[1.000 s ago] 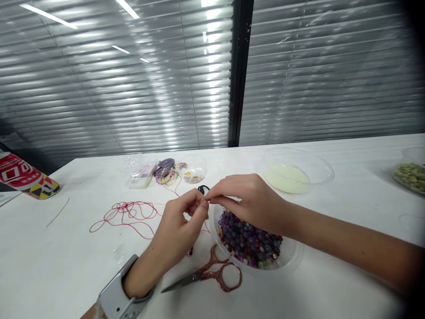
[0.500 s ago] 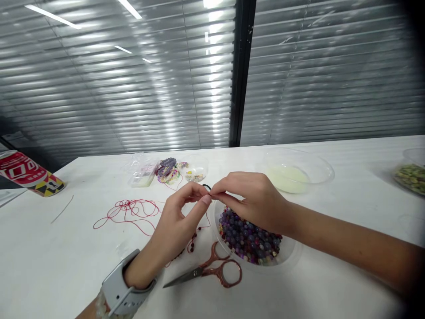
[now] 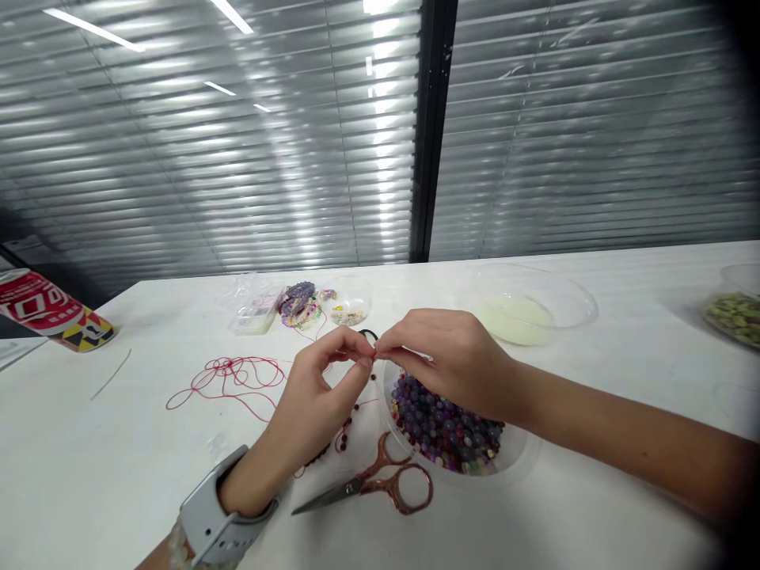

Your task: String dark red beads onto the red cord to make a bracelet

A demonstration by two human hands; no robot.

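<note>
Both the left hand (image 3: 312, 404) and right hand (image 3: 454, 356) pinch their fingers (image 3: 365, 360) tight on thin red cord (image 3: 363, 401), steady above a clear plastic bowl (image 3: 519, 451) of purple beads (image 3: 445, 427).

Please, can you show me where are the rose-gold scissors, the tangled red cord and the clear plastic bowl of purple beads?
Rose-gold metal scissors (image 3: 361, 486), head view, on the pivot.
Tangled thin red cord (image 3: 226, 364), head view, on the knot.
Clear plastic bowl of purple beads (image 3: 522, 461), head view, on the front rim.

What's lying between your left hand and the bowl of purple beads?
In the head view, a red cord strung with dark beads lies in that stretch, between the left hand and the clear bowl of purple beads.
</note>
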